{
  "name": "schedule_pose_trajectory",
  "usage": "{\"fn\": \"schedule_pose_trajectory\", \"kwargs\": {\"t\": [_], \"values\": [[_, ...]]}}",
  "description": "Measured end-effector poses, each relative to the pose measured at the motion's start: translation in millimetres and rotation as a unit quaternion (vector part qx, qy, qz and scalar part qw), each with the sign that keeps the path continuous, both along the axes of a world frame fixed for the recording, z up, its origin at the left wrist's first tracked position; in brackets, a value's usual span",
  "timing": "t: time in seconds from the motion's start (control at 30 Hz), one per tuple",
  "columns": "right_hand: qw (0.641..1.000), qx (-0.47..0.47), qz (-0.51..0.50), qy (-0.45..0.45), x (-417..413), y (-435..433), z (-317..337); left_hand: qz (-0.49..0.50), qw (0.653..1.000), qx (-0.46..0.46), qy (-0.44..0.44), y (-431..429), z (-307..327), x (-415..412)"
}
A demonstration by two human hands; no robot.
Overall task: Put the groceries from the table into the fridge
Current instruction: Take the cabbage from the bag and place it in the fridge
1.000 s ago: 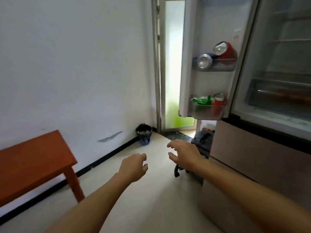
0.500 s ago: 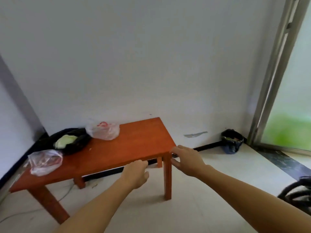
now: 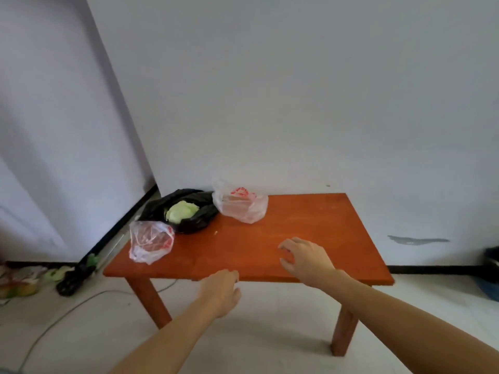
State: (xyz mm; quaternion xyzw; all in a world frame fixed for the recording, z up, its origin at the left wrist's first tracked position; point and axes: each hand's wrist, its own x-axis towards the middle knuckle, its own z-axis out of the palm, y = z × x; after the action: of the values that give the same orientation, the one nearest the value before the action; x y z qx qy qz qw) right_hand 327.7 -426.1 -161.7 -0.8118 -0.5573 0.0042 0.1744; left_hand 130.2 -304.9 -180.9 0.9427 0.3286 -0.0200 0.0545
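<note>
A: Where are the groceries?

B: All on the table [image 3: 310,225], toward its left end. A black bag [image 3: 194,221] lies at the back left corner, open at the top, with pale greens [image 3: 181,211] showing inside. A white bag [image 3: 240,209] with red print sits just to its right, against it and close to the wall [image 3: 297,103]. A clear bag [image 3: 149,240] with something reddish inside sits nearer the front left edge, just in front of the black bag.

A: And the left hand?

B: The left hand [image 3: 220,291] is at the table's near edge, fingers loosely curled, holding nothing. I cannot tell whether it touches the edge.

A: The right?

B: The right hand [image 3: 305,259] is over the bare middle of the top, palm down, fingers bent and a little spread, also empty. It is well apart from all three bags. I cannot tell if the fingertips touch the wood.

A: Anything else nearby?

B: A dark bin [image 3: 492,263] stands on the floor by the wall, at the far right. At the far left some things lie on the floor, too blurred to tell.
</note>
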Motion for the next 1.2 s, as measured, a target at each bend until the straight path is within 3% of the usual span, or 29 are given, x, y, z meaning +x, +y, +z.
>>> {"fn": "schedule_pose_trajectory", "kwargs": {"t": [0.5,0.9,1.2], "values": [[0.989,-0.048,0.139,0.008,12.2,285.2,-32.9,0.14,0.989,-0.025,-0.037,231.6,-27.6,-25.2],[0.994,-0.07,0.078,0.028,-8.7,501.3,-68.0,0.09,0.994,-0.007,-0.065,484.9,-45.1,-41.4],[0.993,-0.09,0.058,0.043,3.8,631.1,-94.5,0.088,0.995,-0.024,-0.044,582.4,-75.2,-29.2]]}}
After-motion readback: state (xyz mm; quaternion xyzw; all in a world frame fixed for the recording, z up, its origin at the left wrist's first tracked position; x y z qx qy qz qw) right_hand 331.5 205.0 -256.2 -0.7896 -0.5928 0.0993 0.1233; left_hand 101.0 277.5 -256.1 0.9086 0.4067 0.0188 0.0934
